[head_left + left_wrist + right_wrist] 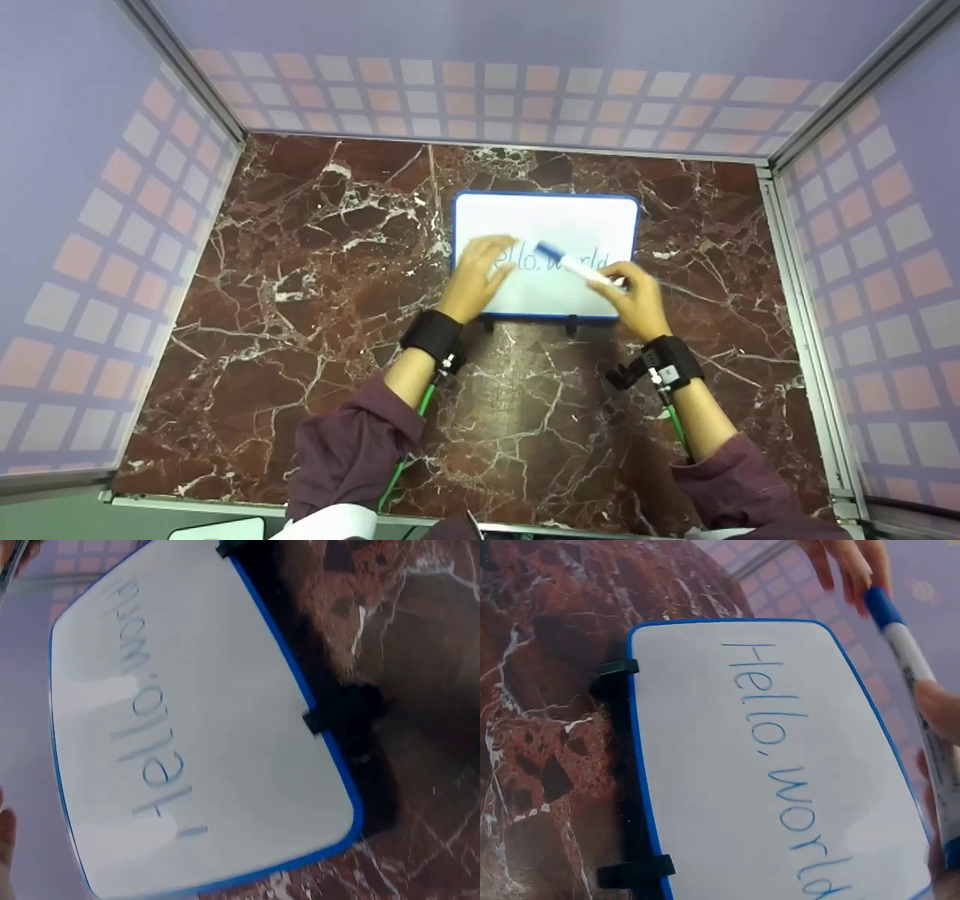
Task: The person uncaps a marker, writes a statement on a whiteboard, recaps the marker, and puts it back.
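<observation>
A whiteboard (pixel 547 296) with a blue frame bears the handwritten words "Hello, world" in blue. My right hand (pixel 637 300) pinches a white marker (pixel 581 270) with a blue cap (pixel 883 607), held above the right half of the board. The capped end points up and left, toward my left hand (pixel 480 274). That hand hovers over the board's left part, fingers spread loosely, with a gap between it and the cap in the head view. It hides the first letters there; the whole text shows in the left wrist view.
Black clips (pixel 634 872) stick out from the board's near edge. Beneath lies a dark red marbled tabletop (pixel 330 300), bounded by pale checkered panels (pixel 480 90) at the back and sides. Green cables (pixel 405 457) run from the wristbands (pixel 433 335) along both forearms.
</observation>
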`<state>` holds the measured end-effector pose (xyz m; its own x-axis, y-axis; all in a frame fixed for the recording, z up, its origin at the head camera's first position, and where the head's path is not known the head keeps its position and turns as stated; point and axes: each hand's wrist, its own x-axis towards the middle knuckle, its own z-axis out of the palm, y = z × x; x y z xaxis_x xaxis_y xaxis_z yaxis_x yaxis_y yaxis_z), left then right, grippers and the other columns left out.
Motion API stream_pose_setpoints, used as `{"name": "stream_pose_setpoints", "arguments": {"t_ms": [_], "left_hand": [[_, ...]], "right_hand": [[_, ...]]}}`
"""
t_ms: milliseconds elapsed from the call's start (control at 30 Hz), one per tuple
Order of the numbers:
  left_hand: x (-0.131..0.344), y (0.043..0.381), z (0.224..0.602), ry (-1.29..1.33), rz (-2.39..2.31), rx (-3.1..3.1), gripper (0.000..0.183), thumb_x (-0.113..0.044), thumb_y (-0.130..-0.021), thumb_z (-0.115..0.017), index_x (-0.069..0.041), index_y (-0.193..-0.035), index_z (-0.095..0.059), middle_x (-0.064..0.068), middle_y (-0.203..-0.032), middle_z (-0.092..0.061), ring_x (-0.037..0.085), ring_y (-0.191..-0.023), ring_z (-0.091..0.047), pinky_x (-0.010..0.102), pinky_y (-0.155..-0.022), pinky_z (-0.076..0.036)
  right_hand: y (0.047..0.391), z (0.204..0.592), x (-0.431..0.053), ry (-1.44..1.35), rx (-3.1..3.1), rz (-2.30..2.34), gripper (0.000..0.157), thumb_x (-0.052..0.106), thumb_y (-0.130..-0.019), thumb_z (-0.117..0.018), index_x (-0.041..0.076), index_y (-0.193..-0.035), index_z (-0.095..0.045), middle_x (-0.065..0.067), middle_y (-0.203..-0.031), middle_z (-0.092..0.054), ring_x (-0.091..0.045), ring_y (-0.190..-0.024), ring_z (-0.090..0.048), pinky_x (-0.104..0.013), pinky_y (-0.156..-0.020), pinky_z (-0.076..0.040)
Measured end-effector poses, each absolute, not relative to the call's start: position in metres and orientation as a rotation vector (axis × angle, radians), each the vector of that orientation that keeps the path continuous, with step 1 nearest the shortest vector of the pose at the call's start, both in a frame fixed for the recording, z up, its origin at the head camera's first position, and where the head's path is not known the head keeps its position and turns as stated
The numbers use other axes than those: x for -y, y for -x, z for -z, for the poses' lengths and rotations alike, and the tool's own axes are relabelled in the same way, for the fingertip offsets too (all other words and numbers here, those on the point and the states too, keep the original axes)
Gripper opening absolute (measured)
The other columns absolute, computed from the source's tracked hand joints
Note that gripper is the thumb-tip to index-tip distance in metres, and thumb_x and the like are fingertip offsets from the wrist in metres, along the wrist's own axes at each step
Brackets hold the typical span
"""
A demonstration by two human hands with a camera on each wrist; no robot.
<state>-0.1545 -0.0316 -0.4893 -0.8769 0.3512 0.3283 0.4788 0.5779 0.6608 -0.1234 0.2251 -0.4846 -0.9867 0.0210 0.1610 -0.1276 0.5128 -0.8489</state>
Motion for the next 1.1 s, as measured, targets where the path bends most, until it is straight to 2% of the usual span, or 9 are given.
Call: {"name": "stream_pose_setpoints", "arguments": {"t_ms": [100, 200, 367, 433, 567, 767, 800, 933, 1100], "left_hand": [[0.048, 0.161, 0.490, 0.578, 1.134, 2.592, 0.039, -0.021, -0.092, -0.052, -0.004, -0.127, -0.052, 0.017, -0.131, -0.053, 0.032, -0.126, -0.045, 0.045, -0.112, -0.030], [0.067, 0.165, 0.494, 0.475, 1.076, 2.584, 0.041, -0.019, -0.092, -0.053, -0.003, -0.130, -0.050, 0.019, -0.134, -0.051, 0.034, -0.128, -0.043, 0.047, -0.112, -0.028], [0.097, 0.167, 0.507, 0.331, 0.997, 2.630, 0.044, -0.019, -0.092, -0.053, -0.006, -0.134, -0.047, 0.018, -0.140, -0.045, 0.033, -0.133, -0.038, 0.048, -0.114, -0.025], [0.106, 0.167, 0.513, 0.291, 0.956, 2.652, 0.046, -0.021, -0.092, -0.052, -0.007, -0.136, -0.045, 0.018, -0.142, -0.043, 0.033, -0.134, -0.037, 0.048, -0.114, -0.024], [0.122, 0.165, 0.524, 0.231, 0.879, 2.685, 0.048, -0.025, -0.093, -0.052, -0.008, -0.137, -0.044, 0.018, -0.143, -0.041, 0.034, -0.135, -0.036, 0.048, -0.115, -0.023], [0.144, 0.163, 0.537, 0.197, 0.811, 2.715, 0.047, -0.022, -0.092, -0.052, -0.006, -0.136, -0.043, 0.020, -0.143, -0.041, 0.036, -0.134, -0.036, 0.048, -0.115, -0.023], [0.148, 0.162, 0.539, 0.192, 0.790, 2.720, 0.047, -0.022, -0.092, -0.051, -0.006, -0.136, -0.043, 0.021, -0.142, -0.041, 0.036, -0.133, -0.037, 0.048, -0.114, -0.024], [0.161, 0.158, 0.546, 0.158, 0.733, 2.750, 0.047, -0.023, -0.094, -0.049, -0.005, -0.137, -0.043, 0.021, -0.141, -0.042, 0.036, -0.132, -0.038, 0.048, -0.114, -0.024], [0.173, 0.152, 0.554, 0.103, 0.683, 2.785, 0.047, -0.025, -0.094, -0.049, -0.007, -0.137, -0.042, 0.022, -0.141, -0.042, 0.037, -0.132, -0.037, 0.049, -0.114, -0.025]], "right_hand": [[0.121, 0.476, -0.233, 0.041, 2.445, -1.514, 0.017, 0.002, -0.077, -0.070, -0.009, -0.090, -0.066, -0.010, -0.077, -0.063, -0.001, -0.065, -0.048, -0.013, -0.061, -0.039], [0.120, 0.475, -0.247, 0.153, 2.329, -1.507, 0.020, 0.001, -0.078, -0.069, -0.011, -0.093, -0.065, 0.001, -0.074, -0.062, 0.002, -0.062, -0.049, -0.011, -0.057, -0.039], [0.125, 0.500, -0.276, 0.313, 2.249, -1.423, 0.022, 0.009, -0.082, -0.068, -0.005, -0.099, -0.068, 0.022, -0.072, -0.055, 0.003, -0.061, -0.045, -0.012, -0.057, -0.036], [0.126, 0.508, -0.284, 0.368, 2.261, -1.359, 0.024, 0.014, -0.083, -0.067, -0.002, -0.100, -0.069, 0.026, -0.070, -0.051, 0.005, -0.062, -0.044, -0.012, -0.058, -0.035], [0.123, 0.513, -0.290, 0.434, 2.242, -1.300, 0.023, 0.016, -0.083, -0.067, -0.002, -0.098, -0.069, 0.020, -0.071, -0.053, 0.008, -0.062, -0.044, -0.009, -0.059, -0.035], [0.119, 0.524, -0.297, 0.532, 2.259, -1.243, 0.023, 0.013, -0.083, -0.067, -0.004, -0.098, -0.068, 0.017, -0.073, -0.051, 0.011, -0.063, -0.043, -0.006, -0.061, -0.035], [0.119, 0.530, -0.300, 0.553, 2.267, -1.230, 0.023, 0.014, -0.083, -0.067, -0.003, -0.098, -0.068, 0.018, -0.073, -0.049, 0.011, -0.064, -0.042, -0.006, -0.062, -0.035], [0.115, 0.539, -0.302, 0.634, 2.276, -1.209, 0.022, 0.013, -0.084, -0.065, -0.003, -0.099, -0.066, 0.009, -0.078, -0.050, 0.011, -0.065, -0.040, -0.007, -0.063, -0.034], [0.110, 0.553, -0.303, 0.704, 2.288, -1.185, 0.023, 0.012, -0.085, -0.063, -0.005, -0.100, -0.063, 0.007, -0.079, -0.047, 0.007, -0.067, -0.037, -0.011, -0.067, -0.031]]}}
